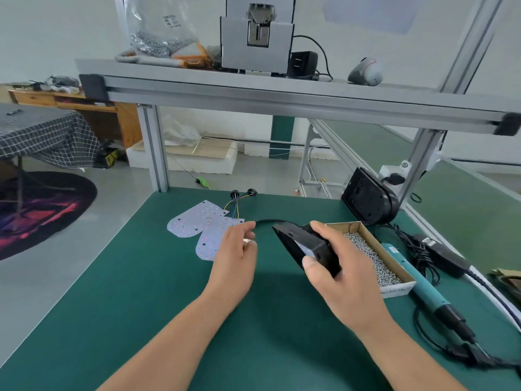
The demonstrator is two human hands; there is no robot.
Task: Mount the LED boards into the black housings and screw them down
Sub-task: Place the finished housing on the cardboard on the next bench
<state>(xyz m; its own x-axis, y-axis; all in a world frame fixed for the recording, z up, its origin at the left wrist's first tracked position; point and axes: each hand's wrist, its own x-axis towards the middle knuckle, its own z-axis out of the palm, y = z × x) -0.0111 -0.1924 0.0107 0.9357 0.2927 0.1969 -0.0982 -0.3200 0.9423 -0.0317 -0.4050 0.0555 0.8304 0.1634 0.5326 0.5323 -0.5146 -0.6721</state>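
Note:
My right hand (342, 266) grips a black housing (306, 245) above the green mat, thumb on its near end and fingers curled over its far side. A black cable (266, 220) runs from the housing toward the left. My left hand (235, 251) hovers with loosely curled fingers over the near edge of two white LED boards (197, 225), which lie overlapping on the mat with coloured wires (235, 206) at their far end. A second black housing (368, 197) leans against the frame post at the back right.
A cardboard box of screws (372, 258) sits right of my right hand. A teal electric screwdriver (423, 292) with its black cord and a power adapter (442, 253) lie along the right edge. An aluminium shelf (282, 94) spans overhead. The green mat (141, 306) stretches toward me.

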